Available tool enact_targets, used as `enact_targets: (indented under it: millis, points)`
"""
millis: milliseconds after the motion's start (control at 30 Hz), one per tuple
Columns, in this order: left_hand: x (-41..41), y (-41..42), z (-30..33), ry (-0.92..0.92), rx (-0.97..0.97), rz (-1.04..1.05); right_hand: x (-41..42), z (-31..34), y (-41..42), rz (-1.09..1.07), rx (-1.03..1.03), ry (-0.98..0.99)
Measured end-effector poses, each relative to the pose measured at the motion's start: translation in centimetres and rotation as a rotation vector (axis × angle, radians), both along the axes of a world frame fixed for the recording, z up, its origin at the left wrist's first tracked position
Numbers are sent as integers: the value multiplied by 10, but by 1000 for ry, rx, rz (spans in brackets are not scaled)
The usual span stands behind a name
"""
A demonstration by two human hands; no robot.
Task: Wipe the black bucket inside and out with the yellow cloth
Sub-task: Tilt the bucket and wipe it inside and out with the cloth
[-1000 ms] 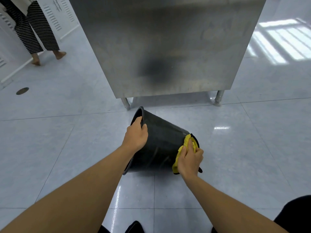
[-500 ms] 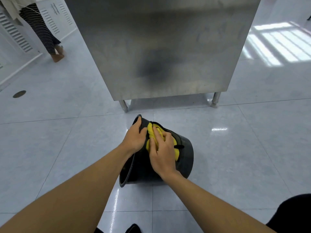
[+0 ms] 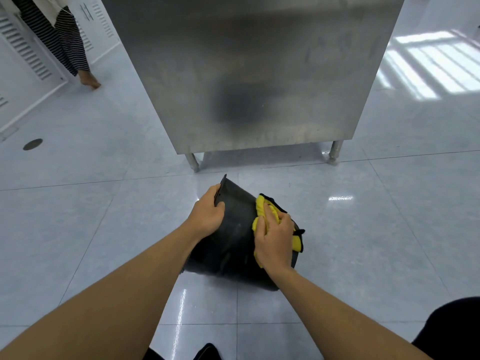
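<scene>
The black bucket (image 3: 233, 240) lies tipped on its side on the tiled floor, its rim to the left and its base to the right. My left hand (image 3: 207, 214) grips the rim at the upper left, thumb on the outer wall. My right hand (image 3: 274, 240) presses the yellow cloth (image 3: 261, 206) flat against the outer wall near the base. The cloth bunches above and to the right of my fingers. The inside of the bucket is hidden from view.
A stainless steel cabinet (image 3: 249, 74) on short legs (image 3: 193, 162) stands just beyond the bucket. A person in striped trousers (image 3: 65, 40) walks barefoot at the far left beside white louvred panels (image 3: 23, 48). A floor drain (image 3: 32, 144) sits left. My dark-clothed knee (image 3: 452, 331) is at bottom right.
My right hand slid the cloth along the outer wall from the base toward the rim, then back toward the base. The bucket rolled slightly. The person at left has stepped along.
</scene>
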State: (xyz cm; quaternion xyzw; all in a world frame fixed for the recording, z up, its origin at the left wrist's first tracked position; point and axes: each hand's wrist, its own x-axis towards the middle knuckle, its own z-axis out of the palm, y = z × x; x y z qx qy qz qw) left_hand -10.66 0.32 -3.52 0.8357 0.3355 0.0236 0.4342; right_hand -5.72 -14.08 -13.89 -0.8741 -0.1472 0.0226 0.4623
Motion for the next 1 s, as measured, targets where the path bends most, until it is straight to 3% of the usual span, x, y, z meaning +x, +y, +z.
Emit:
enact_targets:
  millis: [233,467,600,767,900,1000]
  points:
    - [-3,-7,0,38,48,-52,-4,7,10,-53,-16,39]
    - [5,-12,6,2,-27,-79,-34,34,36,168,109,-137]
    - [3,-8,3,-22,-17,-15,-19,19,24,155,-4,-199]
    - [2,1,-1,2,100,79,6,-19,-17,-108,-104,8]
    - [1,-8,2,51,180,-74,18,-29,-33,-248,-103,171]
    - [0,-23,2,90,142,-66,16,-26,-30,-278,-86,212]
